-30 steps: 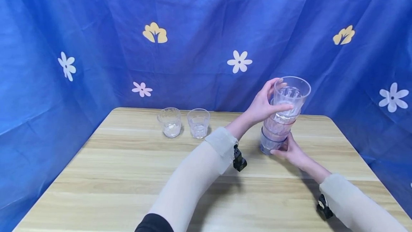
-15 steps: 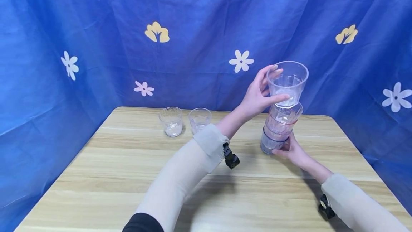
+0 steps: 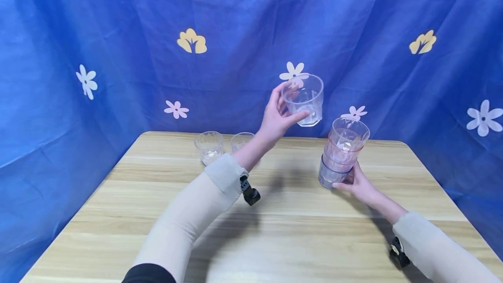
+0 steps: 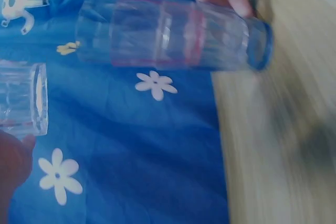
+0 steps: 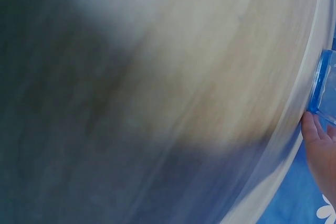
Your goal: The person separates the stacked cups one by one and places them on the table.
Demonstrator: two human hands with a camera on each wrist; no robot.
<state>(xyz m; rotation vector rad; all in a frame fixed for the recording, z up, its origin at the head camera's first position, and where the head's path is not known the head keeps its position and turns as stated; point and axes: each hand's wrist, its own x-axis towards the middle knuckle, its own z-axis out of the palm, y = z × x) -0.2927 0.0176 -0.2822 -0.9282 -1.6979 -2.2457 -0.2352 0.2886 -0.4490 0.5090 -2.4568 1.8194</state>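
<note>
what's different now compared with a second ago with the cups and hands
The left grip has lifted the clear cup off the top of the stack and carried it up and to the left, so the two are now apart. Nothing was newly let go. The right grip stays at the base of the stack, and the two cups at the left stay standing on the table.
</note>
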